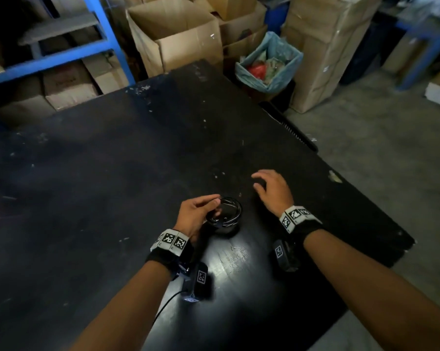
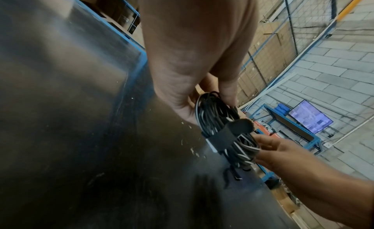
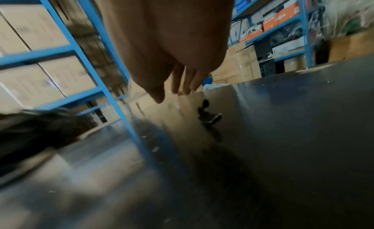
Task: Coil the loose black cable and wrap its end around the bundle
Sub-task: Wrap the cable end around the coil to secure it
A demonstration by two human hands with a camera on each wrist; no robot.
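The black cable [image 1: 227, 214] is a small coiled bundle held just above the dark table [image 1: 112, 173]. My left hand [image 1: 215, 207] pinches its left side between thumb and fingers. In the left wrist view a black strap [image 2: 228, 134] circles the bundle [image 2: 214, 119], and short cable ends hang below it. My right hand [image 1: 258, 181] hovers over the table to the right of the bundle, apart from it, with relaxed fingers [image 3: 178, 87] holding nothing. A small dark object [image 3: 208, 116], too blurred to name, lies on the table under those fingers.
Open cardboard boxes [image 1: 178, 39] and a bin with a blue liner [image 1: 269, 64] stand past the table's far edge. Blue shelving [image 1: 105, 34] with boxes is at the back left. The table's right edge drops to a concrete floor [image 1: 378, 148].
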